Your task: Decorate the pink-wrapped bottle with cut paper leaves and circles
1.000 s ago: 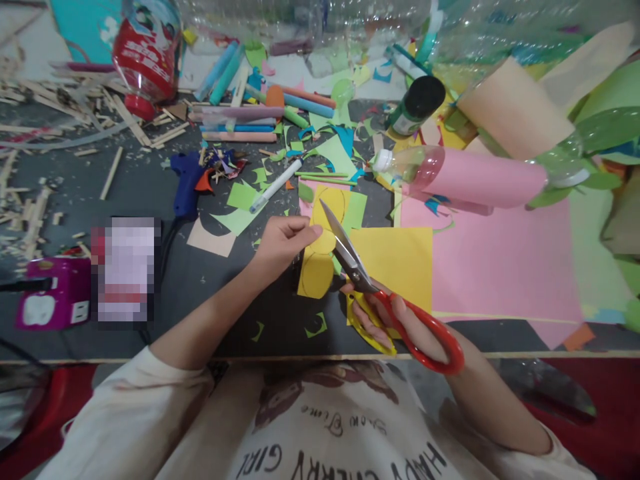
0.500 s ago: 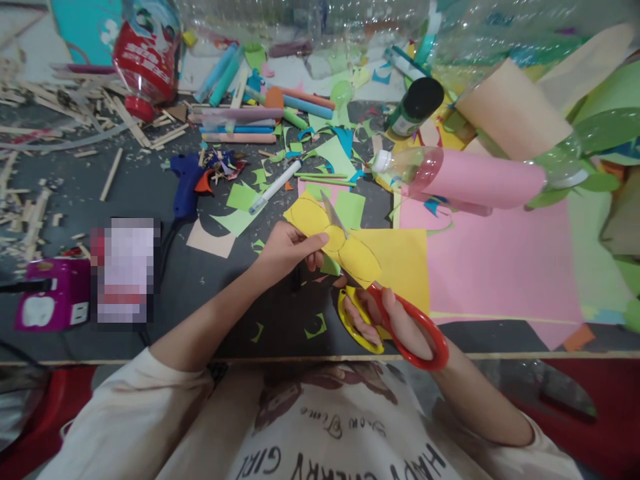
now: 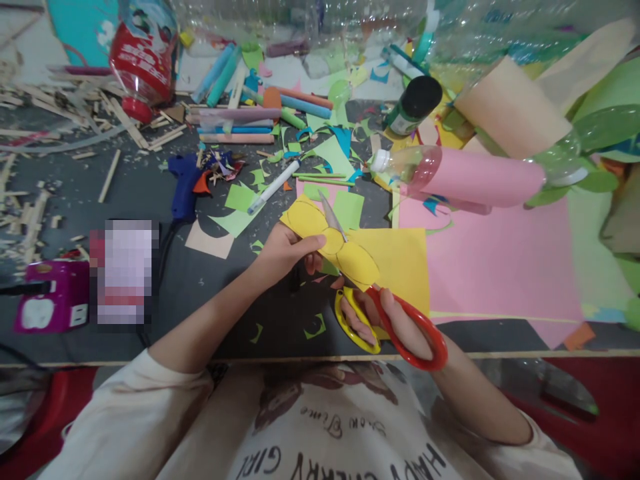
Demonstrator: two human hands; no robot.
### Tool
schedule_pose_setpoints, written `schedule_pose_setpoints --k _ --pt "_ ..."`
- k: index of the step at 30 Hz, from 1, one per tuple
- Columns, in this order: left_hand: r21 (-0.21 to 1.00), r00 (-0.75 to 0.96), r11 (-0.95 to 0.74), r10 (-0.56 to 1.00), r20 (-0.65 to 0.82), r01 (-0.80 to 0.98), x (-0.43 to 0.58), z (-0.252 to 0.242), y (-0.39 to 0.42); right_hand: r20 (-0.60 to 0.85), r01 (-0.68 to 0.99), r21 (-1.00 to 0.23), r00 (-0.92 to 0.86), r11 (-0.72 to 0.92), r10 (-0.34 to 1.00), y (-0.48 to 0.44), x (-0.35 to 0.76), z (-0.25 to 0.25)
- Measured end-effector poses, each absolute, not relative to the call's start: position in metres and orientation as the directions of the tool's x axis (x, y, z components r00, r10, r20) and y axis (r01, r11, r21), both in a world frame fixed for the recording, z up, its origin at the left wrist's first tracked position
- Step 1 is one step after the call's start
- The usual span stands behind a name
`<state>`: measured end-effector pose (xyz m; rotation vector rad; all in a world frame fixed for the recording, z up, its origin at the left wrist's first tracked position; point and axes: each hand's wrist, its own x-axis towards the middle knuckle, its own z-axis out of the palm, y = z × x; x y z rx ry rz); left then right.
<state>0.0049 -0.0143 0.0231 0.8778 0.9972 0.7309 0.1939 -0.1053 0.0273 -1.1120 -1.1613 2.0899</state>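
Note:
My left hand (image 3: 293, 250) pinches a piece of yellow paper (image 3: 357, 261) with rounded outlines drawn on it, thumb on top near the middle circle. In my right hand (image 3: 387, 313) is a pair of scissors (image 3: 420, 327) with one red and one yellow handle loop. One blade passes behind the paper, and its tip shows beyond the paper's upper edge at the notch between two drawn shapes. Under the right part of the piece lies a larger yellow sheet (image 3: 400, 260). Parts of my right fingers are hidden by the handles.
A blue glue gun (image 3: 185, 183), a white marker (image 3: 275, 187) and green paper scraps (image 3: 240, 198) lie left of and beyond my hands. Pink paper (image 3: 505, 260) and a pink-wrapped bottle (image 3: 487, 175) are on the right. A phone (image 3: 125, 273) and purple box (image 3: 53, 297) sit at left.
The scissor handles have shifted very slightly, and the yellow paper has turned a little against the blade. Both hands keep their holds.

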Motion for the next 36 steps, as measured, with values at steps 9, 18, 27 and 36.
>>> schedule_pose_setpoints --k 9,18,27,36 --pt "0.872 0.391 0.469 0.835 -0.386 -0.141 0.005 0.023 -0.013 -0.430 -0.122 -0.796 -0.575 -0.593 0.696 -0.109 0.190 0.022" --pt "0.883 0.397 0.461 0.830 -0.391 -0.092 0.002 0.021 -0.013 -0.409 -0.123 -0.823 -0.547 -0.554 0.730 -0.111 0.194 0.021" --pt "0.886 0.410 0.454 0.829 -0.380 -0.096 0.001 0.021 -0.012 -0.356 -0.075 -0.886 -0.522 -0.457 0.775 -0.112 0.201 0.023" --pt "0.915 0.227 0.394 0.902 -0.367 -0.088 0.003 0.019 -0.011 -0.440 0.010 -0.855 -0.544 -0.519 0.714 -0.115 0.209 0.030"
